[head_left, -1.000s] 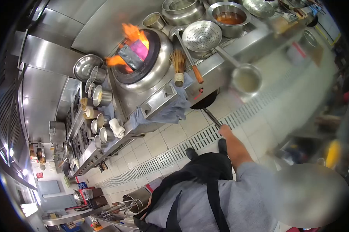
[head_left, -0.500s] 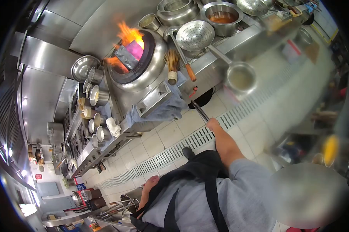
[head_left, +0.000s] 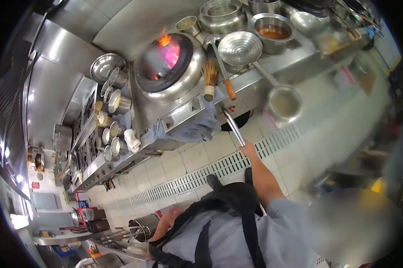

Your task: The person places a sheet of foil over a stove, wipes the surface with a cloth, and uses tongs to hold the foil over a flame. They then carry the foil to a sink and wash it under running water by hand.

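Note:
My right hand (head_left: 247,148) is closed around one end of long metal tongs (head_left: 235,127). The tongs' far tips are right at a small red valve handle (head_left: 231,109) on the stove's front. My left hand (head_left: 169,217) hangs low at my side by the black apron (head_left: 219,196), empty, with its fingers loosely apart. Above the tongs, the round wok burner (head_left: 170,91) burns with a low orange and pink flame (head_left: 168,49). A bamboo brush (head_left: 209,80) and a ladle with a wooden handle (head_left: 229,89) lie on the ledge beside the burner.
A perforated strainer (head_left: 240,48) rests near a pot of reddish liquid (head_left: 273,32). A long-handled ladle with cloudy liquid (head_left: 284,103) juts past the stove edge. A blue cloth (head_left: 188,130) drapes over the front. A slatted floor drain (head_left: 183,176) crosses the tiles; utensils stand in a bin (head_left: 143,225) behind.
The flame in the burner has dropped much lower. The tongs have swung, and their tips now meet the red handle. My left hand has shifted slightly, and the whole view has moved a little.

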`<state>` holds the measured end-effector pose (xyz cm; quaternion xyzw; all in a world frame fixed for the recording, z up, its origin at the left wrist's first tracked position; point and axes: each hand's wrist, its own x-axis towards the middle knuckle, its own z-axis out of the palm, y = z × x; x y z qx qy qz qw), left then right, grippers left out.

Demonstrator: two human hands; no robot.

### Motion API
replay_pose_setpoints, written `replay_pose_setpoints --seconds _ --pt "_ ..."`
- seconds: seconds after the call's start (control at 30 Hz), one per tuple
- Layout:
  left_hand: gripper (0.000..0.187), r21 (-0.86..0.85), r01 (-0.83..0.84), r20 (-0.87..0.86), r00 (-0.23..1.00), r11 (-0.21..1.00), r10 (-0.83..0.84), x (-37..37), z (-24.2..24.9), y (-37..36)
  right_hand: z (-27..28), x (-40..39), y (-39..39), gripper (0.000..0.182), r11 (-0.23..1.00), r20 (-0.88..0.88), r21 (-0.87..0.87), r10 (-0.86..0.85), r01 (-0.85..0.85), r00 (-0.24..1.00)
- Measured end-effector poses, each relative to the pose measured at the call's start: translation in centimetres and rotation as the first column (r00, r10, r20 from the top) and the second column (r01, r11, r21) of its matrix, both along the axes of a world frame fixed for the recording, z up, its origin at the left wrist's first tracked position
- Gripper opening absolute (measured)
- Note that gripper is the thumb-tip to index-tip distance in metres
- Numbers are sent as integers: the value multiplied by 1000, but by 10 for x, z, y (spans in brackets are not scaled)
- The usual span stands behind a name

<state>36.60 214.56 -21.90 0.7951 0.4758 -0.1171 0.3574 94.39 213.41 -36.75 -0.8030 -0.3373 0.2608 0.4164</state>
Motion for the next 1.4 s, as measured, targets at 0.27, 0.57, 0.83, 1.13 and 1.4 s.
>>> replay_pose_setpoints --seconds 0.27,0.57,0.83,1.13,1.4 --pt "46 -156 -194 -31 981 968 192 82 33 23 9 28 -83 27 935 -339 -317 46 -160 940" --pt "43 -85 48 204 979 995 -30 29 -87 42 252 11 -127 31 898 -867 -202 21 -391 497" --pt "43 -23 -110 181 977 994 112 31 -111 77 385 80 73 41 879 -387 -201 335 -433 859" --pt "38 -151 -805 196 545 574 815 77 -69 8 391 185 382 42 742 -25 -160 656 -651 754" --pt "41 -188 -903 14 391 387 920 171 -53 -89 353 227 534 41 627 -169 -267 718 -732 676"
